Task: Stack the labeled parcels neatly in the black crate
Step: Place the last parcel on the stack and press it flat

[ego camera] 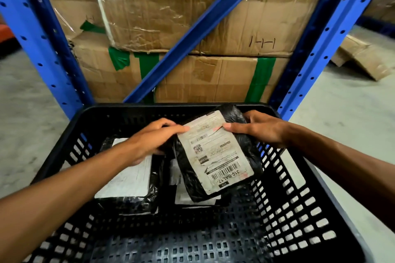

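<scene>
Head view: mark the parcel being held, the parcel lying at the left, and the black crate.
held parcel (215, 151): head view, on its white label.
left parcel (126, 179): head view, on its white label.
black crate (284, 209): head view, on the right wall.

Taped cardboard boxes (192, 28), blue rack frame (205, 25), flattened cardboard (363, 57), concrete floor (25, 102)

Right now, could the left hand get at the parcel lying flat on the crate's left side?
Probably yes: the left hand hovers just above that flat parcel, nothing between them, though its fingers grip the held parcel.
</scene>
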Demonstrator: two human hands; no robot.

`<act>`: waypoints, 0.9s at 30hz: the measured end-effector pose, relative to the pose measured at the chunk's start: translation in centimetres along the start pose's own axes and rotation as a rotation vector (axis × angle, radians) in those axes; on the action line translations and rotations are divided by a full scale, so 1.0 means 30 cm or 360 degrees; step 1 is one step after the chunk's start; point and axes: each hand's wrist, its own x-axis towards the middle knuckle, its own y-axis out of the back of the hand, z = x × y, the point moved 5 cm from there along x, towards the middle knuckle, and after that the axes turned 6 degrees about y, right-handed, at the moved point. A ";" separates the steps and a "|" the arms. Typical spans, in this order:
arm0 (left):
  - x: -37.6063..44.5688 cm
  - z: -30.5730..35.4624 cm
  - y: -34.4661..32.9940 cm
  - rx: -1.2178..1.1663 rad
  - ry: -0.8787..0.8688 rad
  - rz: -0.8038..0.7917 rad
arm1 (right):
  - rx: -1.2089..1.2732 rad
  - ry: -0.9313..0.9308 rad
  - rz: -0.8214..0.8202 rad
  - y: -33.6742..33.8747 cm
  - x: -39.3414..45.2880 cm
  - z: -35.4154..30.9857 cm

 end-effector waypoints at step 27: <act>-0.074 -0.058 -0.018 -0.0813 -0.0075 -0.0216 | 0.0821 -0.0257 0.0094 -0.149 0.003 0.171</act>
